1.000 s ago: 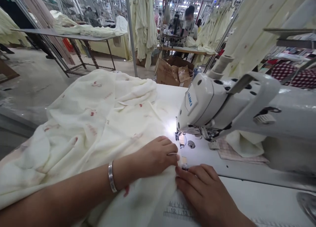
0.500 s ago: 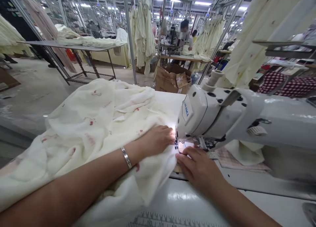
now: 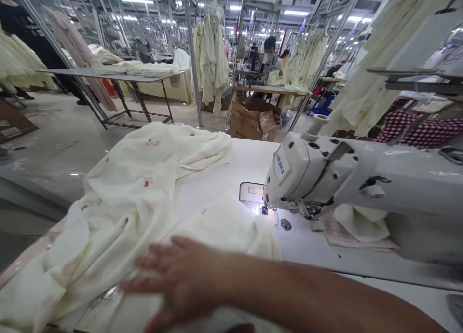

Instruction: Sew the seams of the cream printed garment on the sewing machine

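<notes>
Cream fabric with small red prints (image 3: pixel 144 178) lies bunched over the left of the sewing machine table, with a flatter part reaching to the needle. My right hand (image 3: pixel 177 275) is stretched leftward across the front of it, fingers spread, blurred by motion, over or on the cloth. Whether it presses the cloth I cannot tell. The white sewing machine head (image 3: pixel 304 173) stands to the right, its lamp lit at the presser foot (image 3: pixel 265 210), near the fabric's edge. My left hand does not show clearly; only a dark sliver appears at the bottom edge.
A thread cone (image 3: pixel 318 125) stands behind the machine head. Beyond the table are a cardboard box (image 3: pixel 249 123), a side table (image 3: pixel 83 72) with stacked cloth, and hanging cream garments (image 3: pixel 210 58). A person (image 3: pixel 269 58) sits at another machine. Checked cloth (image 3: pixel 354 234) lies under the machine arm.
My right hand has left the needle area and swung far left over the cloth. My left hand has gone from the presser foot. The fabric has shifted back and toward the front, baring the needle plate.
</notes>
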`<action>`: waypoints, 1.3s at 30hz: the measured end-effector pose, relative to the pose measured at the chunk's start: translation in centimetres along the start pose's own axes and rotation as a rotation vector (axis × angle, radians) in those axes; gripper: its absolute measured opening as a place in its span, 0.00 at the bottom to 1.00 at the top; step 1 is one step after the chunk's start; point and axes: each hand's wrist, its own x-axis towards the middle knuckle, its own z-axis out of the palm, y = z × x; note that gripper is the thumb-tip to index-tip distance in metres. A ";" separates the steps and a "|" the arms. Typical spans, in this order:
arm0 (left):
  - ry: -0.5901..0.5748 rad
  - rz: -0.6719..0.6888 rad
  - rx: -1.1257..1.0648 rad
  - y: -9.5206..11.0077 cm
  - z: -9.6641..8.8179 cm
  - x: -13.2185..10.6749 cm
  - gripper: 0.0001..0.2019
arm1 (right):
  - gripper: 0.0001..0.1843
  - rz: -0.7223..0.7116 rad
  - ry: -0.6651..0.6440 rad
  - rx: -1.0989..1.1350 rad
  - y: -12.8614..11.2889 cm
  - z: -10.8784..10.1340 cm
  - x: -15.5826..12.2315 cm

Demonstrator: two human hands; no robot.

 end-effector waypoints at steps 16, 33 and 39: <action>0.031 0.143 -0.023 -10.7 -6.4 -5.9 0.17 | 0.10 0.310 0.206 -0.266 -6.1 -4.8 -18.4; -0.046 0.063 -0.221 -4.7 -6.4 4.3 0.05 | 0.12 0.595 0.048 -0.180 1.0 -3.7 -15.8; 0.141 0.240 0.120 -3.6 -3.0 3.7 0.07 | 0.13 0.690 0.143 -0.247 1.5 -2.9 -17.6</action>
